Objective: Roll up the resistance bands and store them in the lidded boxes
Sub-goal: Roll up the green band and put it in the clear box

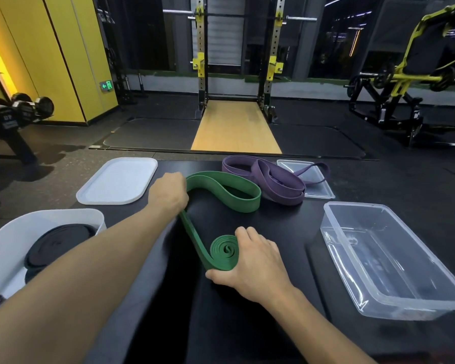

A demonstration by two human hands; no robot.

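Observation:
A green resistance band (222, 191) lies across the black table, its near end wound into a coil (224, 252). My right hand (250, 261) grips that coil, thumb under it and fingers over its right side. Farther out, my left hand (170, 194) holds the unrolled stretch of the band. A purple band (271, 181) lies loose behind it, partly over a clear lid (319, 189). A clear box (389, 261) stands at the right with nothing in it. At the left, a white box (8, 237) holds a rolled black band (55, 245).
A white lid (118, 181) lies flat at the table's back left. Beyond the table are a squat rack with a wooden platform (235, 127), a dumbbell rack (13, 111) at the left and a yellow-framed machine (415, 74) at the right.

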